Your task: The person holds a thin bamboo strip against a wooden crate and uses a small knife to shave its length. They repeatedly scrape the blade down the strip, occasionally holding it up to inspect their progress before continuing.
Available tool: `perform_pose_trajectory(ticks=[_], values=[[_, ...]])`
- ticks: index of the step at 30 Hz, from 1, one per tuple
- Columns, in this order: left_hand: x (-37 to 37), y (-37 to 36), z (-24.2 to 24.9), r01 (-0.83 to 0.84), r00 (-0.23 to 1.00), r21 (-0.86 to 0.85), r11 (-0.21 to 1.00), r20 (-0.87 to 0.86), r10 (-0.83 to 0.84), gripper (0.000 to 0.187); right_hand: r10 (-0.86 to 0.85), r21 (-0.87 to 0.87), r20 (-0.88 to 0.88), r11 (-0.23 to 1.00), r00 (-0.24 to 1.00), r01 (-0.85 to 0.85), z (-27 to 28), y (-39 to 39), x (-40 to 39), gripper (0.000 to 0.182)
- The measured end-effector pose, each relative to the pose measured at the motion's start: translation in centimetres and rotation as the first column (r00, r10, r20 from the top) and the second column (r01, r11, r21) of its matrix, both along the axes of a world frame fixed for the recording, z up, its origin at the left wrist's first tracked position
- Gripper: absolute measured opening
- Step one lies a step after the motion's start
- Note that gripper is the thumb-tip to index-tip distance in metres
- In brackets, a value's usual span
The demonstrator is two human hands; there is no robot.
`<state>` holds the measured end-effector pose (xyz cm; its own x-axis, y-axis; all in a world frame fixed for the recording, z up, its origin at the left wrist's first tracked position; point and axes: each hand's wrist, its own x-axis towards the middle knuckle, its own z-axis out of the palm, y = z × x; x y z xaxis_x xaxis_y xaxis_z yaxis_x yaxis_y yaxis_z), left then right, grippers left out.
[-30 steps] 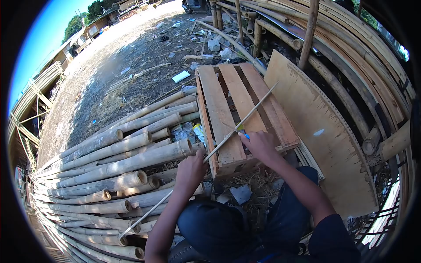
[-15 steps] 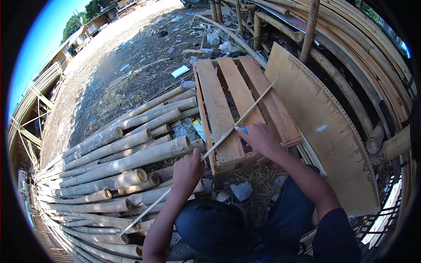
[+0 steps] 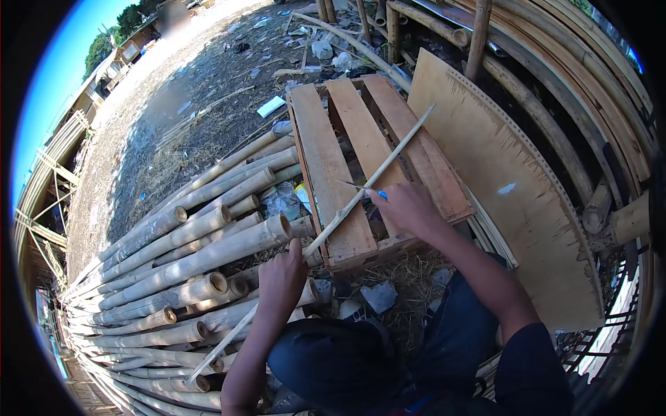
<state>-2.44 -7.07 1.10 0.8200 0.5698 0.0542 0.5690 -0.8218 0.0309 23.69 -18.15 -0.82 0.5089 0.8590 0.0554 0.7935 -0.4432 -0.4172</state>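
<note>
My left hand (image 3: pixel 282 279) is closed around a long, thin bamboo strip (image 3: pixel 401 147), near the close left corner of a slatted wooden crate (image 3: pixel 347 225). The strip slants across the crate's top, and its lower end runs down past my left forearm over the bamboo poles. Above the crate my right hand (image 3: pixel 411 210) grips a small knife (image 3: pixel 352 185) with a bit of blue at its handle. The knife's blade points left and crosses the strip in this view, between the strip's far tip and my left hand.
A stack of cut bamboo poles (image 3: pixel 201 260) lies at the left, ends toward me. Right of the crate leans a curved plywood sheet (image 3: pixel 510 208). Long planks and poles (image 3: pixel 541 114) fill a rack behind it. Litter is scattered on the dirt ground (image 3: pixel 201 132) ahead.
The view has shifted slightly, moving the crate left and up in the picture. Both hands keep their holds; the knife has moved slightly along with the right hand, still at the strip.
</note>
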Motion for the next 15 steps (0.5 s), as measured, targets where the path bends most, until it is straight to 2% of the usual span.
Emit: perform_pose_trajectory(ticks=[2, 4, 5, 7, 8, 10, 11, 12, 13, 15], values=[[-0.2, 0.1, 0.3, -0.004, 1.0, 0.005, 1.0, -0.002, 0.005, 0.017, -0.205, -0.023, 0.151, 0.977, 0.967, 0.211, -1.2, 0.4, 3.7, 0.055], [0.0, 0.1, 0.3, 0.01, 1.0, -0.018, 1.0, -0.009, -0.01, 0.017, -0.36, 0.039, 0.207, 0.932, 0.909, 0.36, -2.7, 0.2, 8.8, 0.056], [0.0, 0.2, 0.3, 0.012, 1.0, -0.013, 1.0, 0.003, -0.012, 0.017, -0.363, 0.047, 0.216, 0.931, 0.906, 0.362, -2.7, 0.3, 9.0, 0.056], [0.0, 0.3, 0.1, 0.026, 1.0, 0.014, 1.0, 0.006, -0.026, 0.017, -0.35, 0.087, 0.19, 0.937, 0.917, 0.339, -3.1, -0.3, 8.7, 0.058], [0.1, 0.2, 0.2, 0.025, 1.0, 0.011, 1.0, 0.01, -0.025, 0.017, -0.28, 0.039, 0.172, 0.96, 0.944, 0.278, -1.9, -0.4, 6.4, 0.059], [0.1, 0.0, 0.5, 0.016, 1.0, 0.001, 1.0, 0.004, -0.016, 0.016, -0.148, -0.045, 0.022, 0.988, 0.989, 0.149, -0.4, -0.3, 1.8, 0.059], [0.1, -0.1, 0.4, 0.014, 1.0, -0.003, 1.0, -0.001, -0.014, 0.016, -0.146, -0.05, 0.017, 0.988, 0.989, 0.147, 0.3, -0.4, 0.0, 0.059], [0.1, -0.1, 0.4, 0.027, 1.0, 0.018, 0.999, 0.01, -0.027, 0.015, -0.057, -0.056, -0.021, 0.997, 0.998, 0.056, 1.0, -0.4, -1.6, 0.06], [0.0, -0.1, 0.4, 0.039, 0.999, 0.04, 0.998, 0.02, -0.039, 0.014, 0.034, -0.056, -0.06, 0.998, 0.998, -0.037, 1.2, -0.4, -2.4, 0.06], [0.0, 0.0, 0.4, 0.036, 0.999, 0.046, 0.998, 0.006, -0.036, 0.013, 0.045, -0.002, -0.044, 0.999, 0.998, -0.046, 0.3, 0.2, -0.9, 0.059]])
